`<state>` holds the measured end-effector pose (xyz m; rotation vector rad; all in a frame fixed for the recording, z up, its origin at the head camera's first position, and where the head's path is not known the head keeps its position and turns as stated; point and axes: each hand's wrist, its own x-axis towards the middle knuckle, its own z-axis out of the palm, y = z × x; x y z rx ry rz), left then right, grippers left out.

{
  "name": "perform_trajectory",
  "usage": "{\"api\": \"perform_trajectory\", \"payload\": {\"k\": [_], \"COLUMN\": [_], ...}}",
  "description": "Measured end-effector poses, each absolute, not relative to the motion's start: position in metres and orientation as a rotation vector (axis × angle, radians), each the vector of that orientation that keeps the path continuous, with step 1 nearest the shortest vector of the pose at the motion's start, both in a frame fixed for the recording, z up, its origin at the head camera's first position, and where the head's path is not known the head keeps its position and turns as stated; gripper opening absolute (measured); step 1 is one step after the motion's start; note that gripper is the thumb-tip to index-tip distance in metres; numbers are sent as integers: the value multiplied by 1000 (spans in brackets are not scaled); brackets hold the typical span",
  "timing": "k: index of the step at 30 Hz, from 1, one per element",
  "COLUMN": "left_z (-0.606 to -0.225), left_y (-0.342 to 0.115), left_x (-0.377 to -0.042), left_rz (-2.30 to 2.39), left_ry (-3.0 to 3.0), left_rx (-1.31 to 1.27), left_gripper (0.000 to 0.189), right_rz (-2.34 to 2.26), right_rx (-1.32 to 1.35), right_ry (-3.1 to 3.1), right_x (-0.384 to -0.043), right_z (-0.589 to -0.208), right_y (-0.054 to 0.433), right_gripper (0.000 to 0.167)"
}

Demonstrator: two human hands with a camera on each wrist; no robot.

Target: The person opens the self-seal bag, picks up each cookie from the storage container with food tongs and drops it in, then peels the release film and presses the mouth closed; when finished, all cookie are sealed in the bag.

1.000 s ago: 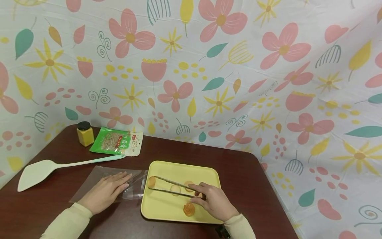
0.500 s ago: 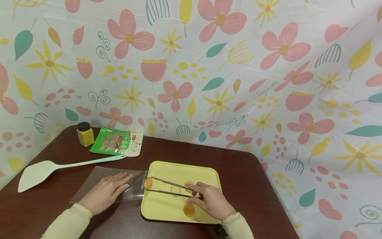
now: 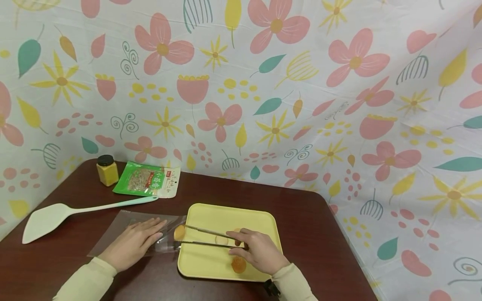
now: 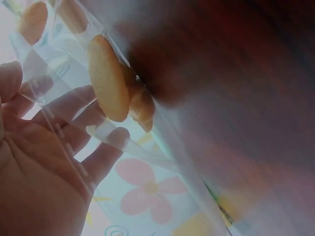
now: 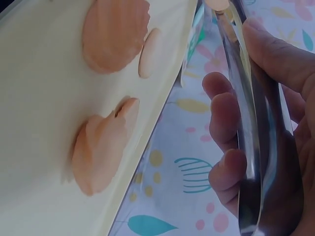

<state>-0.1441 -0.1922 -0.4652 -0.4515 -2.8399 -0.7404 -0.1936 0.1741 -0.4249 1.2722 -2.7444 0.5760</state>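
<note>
My left hand (image 3: pixel 132 240) rests with fingers extended on a clear plastic bag (image 3: pixel 107 242). In the left wrist view, a round cookie (image 4: pixel 107 81) and another piece behind it show close to the fingers, through or beside the plastic. My right hand (image 3: pixel 260 253) grips metal tongs (image 3: pixel 205 244), their tips pointing left. Between those tips sits a cookie (image 3: pixel 179 232), at the bag's mouth by the tray's left rim. On the yellow tray (image 3: pixel 207 265) lie a pale round cookie (image 3: pixel 221 241) and a swirled brown cookie (image 3: pixel 239 264); another is partly hidden by my right hand.
A white spatula (image 3: pixel 49 219) with a long handle lies at the left. Behind it stand a yellow jar (image 3: pixel 108 173) with a black lid and a green packet (image 3: pixel 144 179). A flower-printed cloth (image 3: pixel 241 104) hangs along the table's back edge.
The tongs and the cookie between their tips have moved left, from over the tray to the bag's mouth, with my right hand following. My left hand has stayed in place.
</note>
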Motion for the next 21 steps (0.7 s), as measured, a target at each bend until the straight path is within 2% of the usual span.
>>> {"api": "perform_trajectory", "payload": {"k": [21], "left_z": [-465], "left_y": [-192], "left_x": [-143], "left_rz": [-747], "left_ry": [-2840], "left_rx": [-467], "left_gripper": [44], "right_rz": [474], "right_rx": [1334], "right_ry": [-2765], "right_x": [-197], "right_z": [-428], "right_y": [147], "right_gripper": [43]}}
